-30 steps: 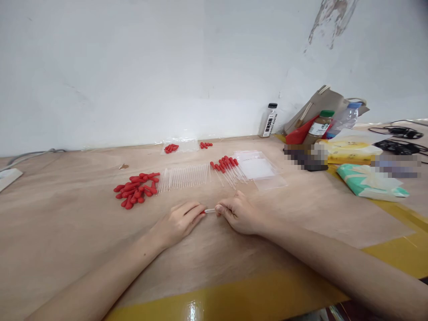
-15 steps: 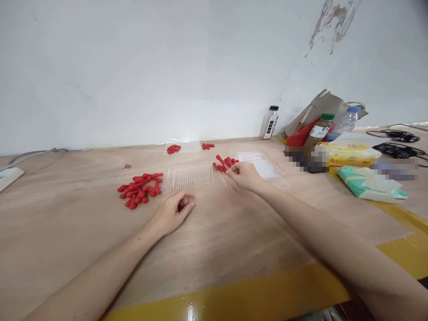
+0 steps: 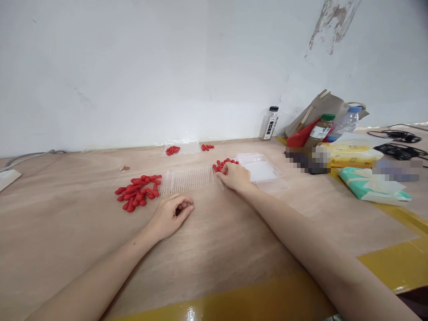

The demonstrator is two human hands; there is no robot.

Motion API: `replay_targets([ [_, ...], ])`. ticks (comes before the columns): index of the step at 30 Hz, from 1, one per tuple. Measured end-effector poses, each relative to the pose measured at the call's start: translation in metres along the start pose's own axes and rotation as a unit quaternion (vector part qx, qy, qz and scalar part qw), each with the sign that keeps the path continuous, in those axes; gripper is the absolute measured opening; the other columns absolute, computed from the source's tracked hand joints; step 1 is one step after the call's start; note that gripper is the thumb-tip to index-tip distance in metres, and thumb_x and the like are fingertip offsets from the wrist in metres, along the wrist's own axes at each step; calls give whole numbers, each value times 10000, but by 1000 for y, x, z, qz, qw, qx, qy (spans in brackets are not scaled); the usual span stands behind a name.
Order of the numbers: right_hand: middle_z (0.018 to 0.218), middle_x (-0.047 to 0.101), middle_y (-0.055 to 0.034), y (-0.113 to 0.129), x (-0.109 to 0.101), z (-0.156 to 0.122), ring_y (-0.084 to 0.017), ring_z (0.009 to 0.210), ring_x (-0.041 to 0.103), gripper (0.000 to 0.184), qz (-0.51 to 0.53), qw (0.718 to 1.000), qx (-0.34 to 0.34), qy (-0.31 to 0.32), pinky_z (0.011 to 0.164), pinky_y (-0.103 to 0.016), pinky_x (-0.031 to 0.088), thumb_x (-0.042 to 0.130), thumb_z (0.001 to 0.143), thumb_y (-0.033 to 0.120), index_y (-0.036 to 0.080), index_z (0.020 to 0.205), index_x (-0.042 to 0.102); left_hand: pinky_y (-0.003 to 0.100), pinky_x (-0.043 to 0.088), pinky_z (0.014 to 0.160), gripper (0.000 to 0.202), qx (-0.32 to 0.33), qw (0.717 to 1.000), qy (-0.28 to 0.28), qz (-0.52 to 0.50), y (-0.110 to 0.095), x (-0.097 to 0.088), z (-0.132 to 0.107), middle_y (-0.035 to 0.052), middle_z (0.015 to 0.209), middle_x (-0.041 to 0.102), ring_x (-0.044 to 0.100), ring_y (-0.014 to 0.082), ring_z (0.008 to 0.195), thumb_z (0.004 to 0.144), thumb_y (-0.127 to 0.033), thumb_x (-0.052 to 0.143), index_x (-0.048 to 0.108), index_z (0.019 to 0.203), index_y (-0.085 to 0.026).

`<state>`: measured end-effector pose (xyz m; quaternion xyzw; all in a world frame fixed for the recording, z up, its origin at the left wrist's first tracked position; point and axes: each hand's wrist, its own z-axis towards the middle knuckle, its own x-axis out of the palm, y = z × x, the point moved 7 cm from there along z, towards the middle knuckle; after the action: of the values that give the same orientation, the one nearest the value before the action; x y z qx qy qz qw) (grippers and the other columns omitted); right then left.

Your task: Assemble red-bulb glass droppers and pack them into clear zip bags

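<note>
Two bare hands rest on a wide paper-covered surface (image 3: 217, 249) whose near edge carries a strip of yellow tape (image 3: 254, 298). Between the hands and that edge the surface lies bare, and its left part is open too. The right side is crowded with a tissue pack (image 3: 371, 187), bottles and a paper bag along the wall.

The right hand (image 3: 235, 176) reaches far across and lies on a cluster of assembled droppers (image 3: 223, 163). Their red bulbs show just beyond the knuckles at the far end. The glass stems run back toward the near side under the hand, so each long axis goes far to near. The fingers are bent down onto them; whether they pinch one cannot be told.

Touching that cluster on its left is a row of clear glass tubes (image 3: 186, 178), side by side, each also lying far to near while the row runs left to right. A heap of loose red bulbs (image 3: 137, 191) lies at the row's left end. Clear plastic bags (image 3: 264, 171) lie just right of the right hand.

The left hand (image 3: 172, 214) sits near the tube row, apart from it, loosely curled shut with nothing showing inside.
</note>
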<state>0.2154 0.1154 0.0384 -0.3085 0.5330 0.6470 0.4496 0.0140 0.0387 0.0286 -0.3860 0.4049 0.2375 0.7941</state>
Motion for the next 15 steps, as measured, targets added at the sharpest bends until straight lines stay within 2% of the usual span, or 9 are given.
replay_targets([
  [4, 834, 651, -44, 14, 3, -4, -207, 830, 588, 260, -41, 999, -23, 2, 710, -324, 416, 435, 802, 393, 223, 783, 631, 240, 409, 585, 164, -6, 1000, 3, 7, -1, 1, 0, 3, 714, 554, 519, 118, 643, 809, -298, 497, 602, 852, -180],
  [8, 891, 647, -107, 30, 9, 0, -239, 892, 583, 287, -102, 993, -63, 11, 762, -352, 409, 417, 817, 334, 169, 861, 647, 225, 410, 572, 160, -8, 1000, -3, 9, -1, 0, 0, 2, 729, 569, 529, 115, 644, 811, -300, 496, 607, 848, -191],
  [11, 969, 634, -150, 35, 16, 6, -251, 936, 577, 260, -104, 992, -40, 50, 780, -359, 406, 451, 797, 255, 136, 928, 641, 237, 413, 595, 175, -38, 991, -100, 80, 11, -26, -2, 10, 760, 577, 538, 129, 670, 809, -327, 496, 609, 819, -195],
  [13, 990, 628, -170, 37, 19, 10, -247, 940, 581, 254, -98, 993, -23, 69, 775, -353, 410, 473, 781, 215, 124, 951, 638, 289, 408, 673, 194, -65, 963, -187, 183, 21, -51, -5, 29, 761, 573, 538, 171, 731, 795, -345, 506, 613, 781, -184],
  [15, 968, 634, -180, 40, 22, 13, -244, 924, 590, 249, -91, 992, -12, 85, 758, -349, 418, 489, 766, 192, 116, 948, 641, 358, 379, 754, 204, -100, 930, -220, 276, 32, -71, -7, 56, 801, 571, 523, 232, 828, 781, -350, 512, 624, 782, -179],
])
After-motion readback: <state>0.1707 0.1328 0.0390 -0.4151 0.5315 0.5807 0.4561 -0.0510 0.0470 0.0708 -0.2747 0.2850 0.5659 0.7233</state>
